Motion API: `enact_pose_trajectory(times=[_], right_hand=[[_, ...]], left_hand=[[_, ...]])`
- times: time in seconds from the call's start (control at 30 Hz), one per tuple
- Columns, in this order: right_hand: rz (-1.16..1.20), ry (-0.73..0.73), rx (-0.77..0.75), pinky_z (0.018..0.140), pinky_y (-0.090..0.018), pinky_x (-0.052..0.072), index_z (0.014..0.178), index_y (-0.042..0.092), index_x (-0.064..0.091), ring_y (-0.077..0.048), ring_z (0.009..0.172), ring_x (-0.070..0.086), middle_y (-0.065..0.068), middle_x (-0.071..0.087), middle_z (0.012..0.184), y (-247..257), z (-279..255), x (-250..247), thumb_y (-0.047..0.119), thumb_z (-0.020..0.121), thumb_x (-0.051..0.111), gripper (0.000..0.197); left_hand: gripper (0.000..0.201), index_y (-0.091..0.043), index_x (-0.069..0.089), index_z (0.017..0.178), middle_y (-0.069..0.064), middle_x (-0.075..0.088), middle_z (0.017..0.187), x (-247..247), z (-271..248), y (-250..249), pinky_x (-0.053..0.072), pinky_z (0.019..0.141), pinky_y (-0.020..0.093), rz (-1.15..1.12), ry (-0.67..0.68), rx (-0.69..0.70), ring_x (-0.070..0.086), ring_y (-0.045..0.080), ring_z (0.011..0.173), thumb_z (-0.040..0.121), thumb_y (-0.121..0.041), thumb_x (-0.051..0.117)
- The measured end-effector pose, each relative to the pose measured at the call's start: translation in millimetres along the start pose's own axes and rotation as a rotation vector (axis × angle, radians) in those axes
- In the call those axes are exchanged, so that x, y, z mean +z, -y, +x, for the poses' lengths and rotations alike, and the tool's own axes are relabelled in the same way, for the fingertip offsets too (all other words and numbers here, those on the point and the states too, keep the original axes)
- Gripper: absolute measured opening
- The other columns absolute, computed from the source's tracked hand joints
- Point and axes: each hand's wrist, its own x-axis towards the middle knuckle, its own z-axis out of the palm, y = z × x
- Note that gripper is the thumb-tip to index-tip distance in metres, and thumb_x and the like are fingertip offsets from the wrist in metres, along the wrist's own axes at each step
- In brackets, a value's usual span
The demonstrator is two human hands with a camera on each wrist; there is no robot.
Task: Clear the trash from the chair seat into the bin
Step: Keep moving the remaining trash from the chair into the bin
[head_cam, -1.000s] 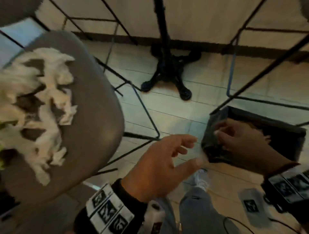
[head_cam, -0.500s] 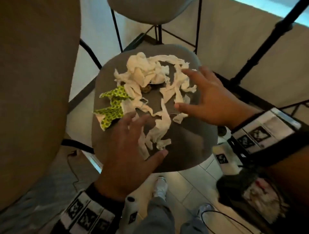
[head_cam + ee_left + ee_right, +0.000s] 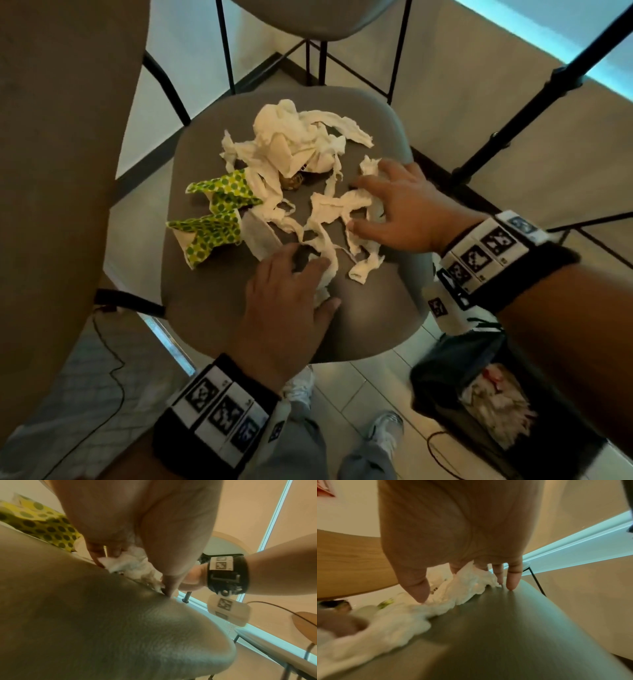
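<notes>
Left hand (image 3: 287, 308): palm down on the grey chair seat (image 3: 212, 308), fingers curled onto white tissue strips (image 3: 325, 219); the left wrist view shows fingertips (image 3: 101, 559) and thumb closing on a wad of that tissue, tips touching the seat.

Right hand (image 3: 400, 209): palm down opposite the left, fingers spread and bent over the strips; in the right wrist view the thumb and first fingers (image 3: 511, 577) pin a tissue strip against the seat, little finger touching bare seat beside it. The strips run between the two hands.

Beyond the fingertips of both hands lies a crumpled tissue heap (image 3: 291, 140). Off the left hand's far side, two pieces of yellow green-dotted paper (image 3: 219, 219) touch the tissue. A small brown lump (image 3: 291, 180) sits between heap and strips; its nature cannot be told.

Under the right forearm, on the floor, stands a black-lined bin (image 3: 445, 370) holding pale trash, well apart from the seat's load
</notes>
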Motion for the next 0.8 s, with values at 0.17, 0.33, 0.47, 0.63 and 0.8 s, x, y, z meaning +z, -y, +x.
enact_pose_trajectory(times=[0.17,0.33,0.47,0.63,0.8], right_hand=[[-0.007,-0.173,-0.056,0.102,-0.04,0.042,0.143,0.035,0.044,-0.027,0.126,0.037,-0.007,0.037,0.142,9.8,-30.5,34.7,0.051,0.094,0.056,0.053],[0.145,-0.235,-0.077,0.075,-0.028,0.048,0.118,0.025,0.059,-0.01,0.083,0.046,0.0,0.046,0.11,15.1,-41.9,50.7,0.033,0.099,0.057,0.021],[0.374,-0.301,-0.014,0.069,-0.029,0.052,0.098,0.019,0.065,-0.014,0.079,0.056,0.0,0.057,0.095,7.0,-57.8,41.5,0.023,0.099,0.056,0.01],[0.573,-0.371,0.146,0.058,-0.019,0.04,0.083,0.019,0.063,-0.009,0.068,0.056,0.003,0.06,0.076,-16.1,-115.3,30.1,0.016,0.098,0.056,0.017],[0.78,-0.431,0.298,0.059,-0.026,0.042,0.077,0.024,0.063,-0.007,0.061,0.055,0.004,0.061,0.068,-69.5,-201.5,47.0,0.016,0.094,0.058,0.02]], left_hand=[[0.028,-0.018,0.066,0.114,0.012,0.058,0.12,4.7,4.8,1.7,0.05,0.076,0.032,-0.056,-0.043,0.039,0.059,0.029,0.105,0.089,-0.026,0.075],[0.013,-0.015,0.064,0.111,0.005,0.057,0.114,-5.3,5.7,-1.6,0.04,0.073,0.017,-0.168,0.023,0.057,0.051,0.012,0.093,0.099,-0.021,0.063],[0.021,-0.015,0.064,0.107,-0.009,0.051,0.104,-19.1,1.5,-13.2,0.04,0.072,0.006,-0.271,-0.041,0.155,0.049,0.0,0.085,0.096,-0.028,0.054],[0.009,-0.024,0.057,0.104,-0.016,0.051,0.094,-28.5,0.5,-46.4,0.044,0.081,0.007,-0.39,-0.018,0.325,0.056,0.0,0.091,0.101,-0.018,0.062],[0.005,-0.019,0.059,0.099,-0.013,0.052,0.088,-12.5,-0.2,-117.6,0.041,0.07,0.011,-0.511,0.116,0.508,0.055,0.006,0.077,0.103,-0.019,0.063]])
